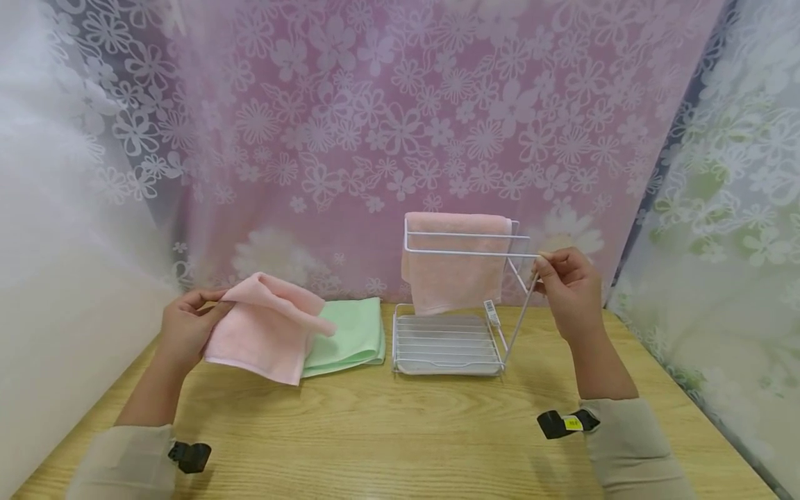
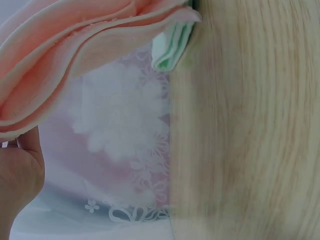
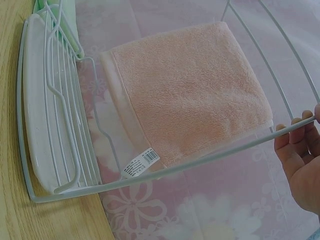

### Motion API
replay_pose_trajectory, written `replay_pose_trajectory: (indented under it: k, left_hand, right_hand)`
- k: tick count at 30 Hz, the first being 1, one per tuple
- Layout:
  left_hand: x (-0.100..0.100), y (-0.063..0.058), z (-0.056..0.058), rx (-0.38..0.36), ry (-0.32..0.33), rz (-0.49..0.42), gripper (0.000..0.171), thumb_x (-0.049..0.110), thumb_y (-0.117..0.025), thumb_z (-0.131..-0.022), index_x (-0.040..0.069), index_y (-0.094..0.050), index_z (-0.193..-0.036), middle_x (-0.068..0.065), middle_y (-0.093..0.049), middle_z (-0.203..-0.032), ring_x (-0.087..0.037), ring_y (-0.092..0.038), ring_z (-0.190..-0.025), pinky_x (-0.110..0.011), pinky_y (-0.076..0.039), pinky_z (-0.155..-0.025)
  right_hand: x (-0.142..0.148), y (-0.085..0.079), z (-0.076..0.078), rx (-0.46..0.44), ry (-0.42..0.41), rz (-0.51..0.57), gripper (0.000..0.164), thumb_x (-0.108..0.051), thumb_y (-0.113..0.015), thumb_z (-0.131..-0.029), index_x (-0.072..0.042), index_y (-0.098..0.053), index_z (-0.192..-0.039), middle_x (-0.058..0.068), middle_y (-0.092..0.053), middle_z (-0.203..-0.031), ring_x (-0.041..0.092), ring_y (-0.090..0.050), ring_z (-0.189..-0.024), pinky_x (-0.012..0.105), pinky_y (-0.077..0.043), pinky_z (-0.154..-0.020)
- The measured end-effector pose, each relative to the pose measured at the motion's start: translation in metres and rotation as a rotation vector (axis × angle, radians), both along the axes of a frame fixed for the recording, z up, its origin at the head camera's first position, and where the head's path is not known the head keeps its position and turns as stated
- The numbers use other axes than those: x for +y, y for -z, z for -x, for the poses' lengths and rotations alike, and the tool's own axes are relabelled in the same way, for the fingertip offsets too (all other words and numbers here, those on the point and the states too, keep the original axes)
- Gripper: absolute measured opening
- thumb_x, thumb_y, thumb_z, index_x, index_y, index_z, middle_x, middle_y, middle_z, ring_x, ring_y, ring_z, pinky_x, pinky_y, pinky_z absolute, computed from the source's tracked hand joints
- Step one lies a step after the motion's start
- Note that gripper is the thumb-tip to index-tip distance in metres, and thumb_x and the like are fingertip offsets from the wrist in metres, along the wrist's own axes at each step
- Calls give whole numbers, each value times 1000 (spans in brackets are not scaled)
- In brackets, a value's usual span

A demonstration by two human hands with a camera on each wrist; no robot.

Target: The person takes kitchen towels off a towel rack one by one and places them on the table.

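My left hand (image 1: 189,328) pinches the edge of a folded pink towel (image 1: 265,333), whose layers fan out in the left wrist view. The lifted towel overlaps a folded green towel (image 1: 350,333) lying on the table. On the right, my right hand (image 1: 571,292) grips the upper corner of a white wire rack (image 1: 469,253). Another pink towel (image 1: 459,267) drapes over the rack's rear top bar, its lower edge hanging above the base. In the right wrist view my right hand (image 3: 302,160) has its fingers curled round the side wire.
The rack's base holds a white tray (image 1: 446,366) beneath a wire grid. A small barcode label (image 1: 492,313) hangs at the rack's side. The wood-grain table (image 1: 375,437) meets a pink floral curtain (image 1: 387,125) at the back, with pale sheets at both sides.
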State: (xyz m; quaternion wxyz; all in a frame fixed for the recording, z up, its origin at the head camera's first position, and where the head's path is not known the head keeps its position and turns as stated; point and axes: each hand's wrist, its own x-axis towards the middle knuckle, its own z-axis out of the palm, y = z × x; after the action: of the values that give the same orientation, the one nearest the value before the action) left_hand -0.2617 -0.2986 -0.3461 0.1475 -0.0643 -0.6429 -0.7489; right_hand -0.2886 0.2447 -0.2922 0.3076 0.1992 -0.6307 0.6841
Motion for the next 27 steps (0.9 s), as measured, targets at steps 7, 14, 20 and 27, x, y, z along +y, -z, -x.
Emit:
replay_pose_trajectory:
  k: [7, 14, 20, 27]
  left_hand:
    - [-13, 8, 6, -7, -49, 40, 15, 2, -73, -86, 14, -78, -94, 7, -72, -86, -10, -70, -70, -29, -55, -50]
    - [-26, 15, 9, -27, -62, 136, 14, 3, -72, -88, 11, -77, -98, 11, -68, -95, -8, -69, -74, -29, -56, -53]
    - [-40, 25, 11, -13, -130, 269, 16, 3, -71, -88, 8, -76, -102, 18, -65, -97, -3, -68, -76, -24, -56, -56]
    - [-51, 32, 11, 4, -215, 476, 13, 2, -70, -89, -3, -70, -101, 30, -59, -97, 6, -63, -80, -19, -54, -62]
  right_hand:
    - [-1, -1, 0, -9, 1, 1, 7, 6, -58, -94, 3, -62, -89, 6, -65, -78, 12, -61, -68, 21, -55, -61]
    - [1, -1, -3, -26, 3, -17, 7, 2, -59, -95, -1, -62, -89, 5, -64, -79, 12, -61, -68, 21, -56, -62]
    - [1, -1, -3, -28, 3, -24, 4, 3, -58, -95, 5, -60, -93, 6, -64, -79, 14, -62, -68, 22, -56, -63]
    - [1, -2, -2, -26, -18, -11, 5, 2, -59, -95, 6, -60, -92, 5, -64, -79, 13, -62, -67, 23, -56, -62]
